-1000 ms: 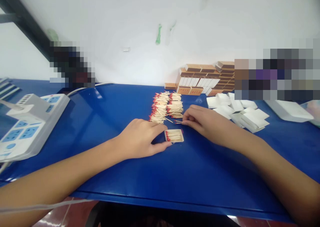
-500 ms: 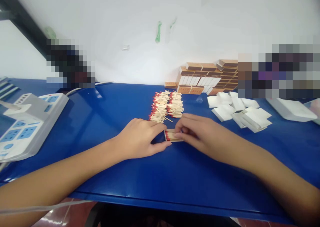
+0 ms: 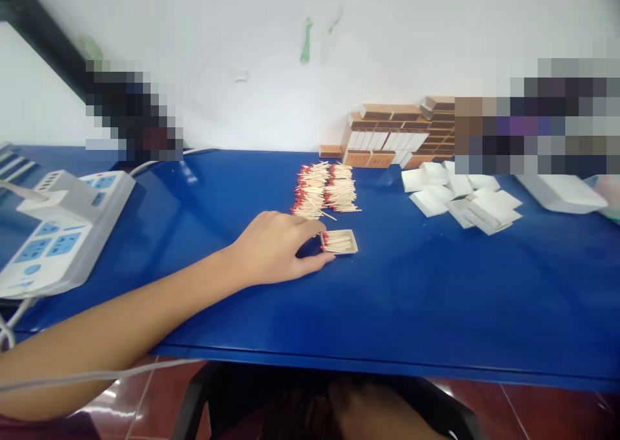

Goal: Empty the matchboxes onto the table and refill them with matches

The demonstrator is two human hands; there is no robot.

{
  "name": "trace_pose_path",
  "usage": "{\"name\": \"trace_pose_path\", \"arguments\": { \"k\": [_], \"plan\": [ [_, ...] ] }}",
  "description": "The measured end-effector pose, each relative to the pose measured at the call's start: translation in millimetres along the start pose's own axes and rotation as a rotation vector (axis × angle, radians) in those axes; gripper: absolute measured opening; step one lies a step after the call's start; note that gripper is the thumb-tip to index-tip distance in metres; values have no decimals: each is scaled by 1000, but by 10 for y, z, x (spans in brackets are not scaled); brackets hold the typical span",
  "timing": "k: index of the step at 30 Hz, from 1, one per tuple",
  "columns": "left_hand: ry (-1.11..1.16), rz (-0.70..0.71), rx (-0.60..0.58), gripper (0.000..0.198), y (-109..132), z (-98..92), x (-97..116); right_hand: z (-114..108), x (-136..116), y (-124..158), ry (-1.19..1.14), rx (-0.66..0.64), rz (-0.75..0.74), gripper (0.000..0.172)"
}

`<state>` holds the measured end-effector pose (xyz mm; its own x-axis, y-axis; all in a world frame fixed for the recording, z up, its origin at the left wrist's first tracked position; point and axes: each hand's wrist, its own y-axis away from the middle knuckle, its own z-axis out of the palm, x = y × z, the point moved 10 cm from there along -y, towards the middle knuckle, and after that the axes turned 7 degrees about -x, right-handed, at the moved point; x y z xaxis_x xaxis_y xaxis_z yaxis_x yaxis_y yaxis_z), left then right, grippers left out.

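My left hand (image 3: pixel 278 249) has its thumb and a finger on the long sides of a small matchbox tray (image 3: pixel 355 241), pinching its left end. Inside the tray lie matches (image 3: pixel 338 241), red heads to the left. Just behind are two piles of loose matches (image 3: pixel 312 191) (image 3: pixel 341 191). Below the table's front edge, my right hand (image 3: pixel 351 401) shows dark and blurred over my lap; its fingers cannot be made out.
Matchboxes (image 3: pixel 382 130) are stacked against the wall, with one box (image 3: pixel 330 150) beside them. White trays (image 3: pixel 484 201) lie piled at right, near a larger white container (image 3: pixel 557 188). A power strip (image 3: pixel 62 233) with cables stands on the blue table (image 3: pixel 411 311) at left.
My right hand has left the tray and dropped below the table edge. My left hand keeps its place at the tray, whose matches now show uncovered. The view has tilted slightly down.
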<state>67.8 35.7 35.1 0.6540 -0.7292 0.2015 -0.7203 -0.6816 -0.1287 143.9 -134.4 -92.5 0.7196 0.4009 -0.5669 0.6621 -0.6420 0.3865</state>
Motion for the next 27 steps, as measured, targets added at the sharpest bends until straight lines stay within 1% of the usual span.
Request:
{"name": "trace_pose_path", "arguments": {
  "k": [1,2,5,7,10,12,14,15,16,18,19,20,21,22,23,24,25,26,27],
  "plan": [
    [-1,0,-5,37,-1,2,3,140,154,-79,-41,11,82,40],
    [-1,0,-12,36,-2,5,5,247,265,-155,-107,12,112,43],
    [8,0,-27,37,-9,15,2,371,470,-310,-187,30,141,55],
    [12,-3,-29,37,-15,15,-7,367,508,-349,-237,71,132,57],
    [9,-10,-26,37,-23,5,-16,345,483,-371,-264,141,79,50],
    [10,-13,-28,37,-26,-1,-19,365,481,-383,-234,149,65,51],
    [13,-15,-28,36,-27,-5,-24,390,467,-379,-147,135,60,53],
    [13,-17,-28,36,-26,-7,-28,395,440,-364,-87,123,57,51],
    [12,-17,-26,35,-25,-7,-32,393,388,-337,-18,106,47,45],
    [9,-10,-17,35,-22,-8,-32,343,199,-242,97,54,-12,26],
    [9,-3,-15,35,-20,-6,-29,276,70,-172,131,21,-60,15],
    [11,3,-15,35,-19,-1,-25,170,-92,-89,114,-14,-145,8],
    [12,7,-16,35,-18,3,-22,2,-246,2,60,-37,-229,6],
    [14,9,-19,35,-18,8,-18,-218,-372,84,23,-52,-296,7],
    [15,9,-24,34,-17,13,-15,-492,-446,141,-1,-41,-329,8],
    [14,8,-27,34,-17,12,-14,-819,-439,156,-27,6,-307,10],
    [14,6,-27,34,-17,8,-11,-1184,-341,134,-96,90,-230,13],
    [13,6,-27,33,-17,1,-9,-1567,-253,113,-147,218,-199,13],
    [11,5,-24,33,-16,-8,-8,-1878,-169,68,-162,310,-187,12]
  ]
}}
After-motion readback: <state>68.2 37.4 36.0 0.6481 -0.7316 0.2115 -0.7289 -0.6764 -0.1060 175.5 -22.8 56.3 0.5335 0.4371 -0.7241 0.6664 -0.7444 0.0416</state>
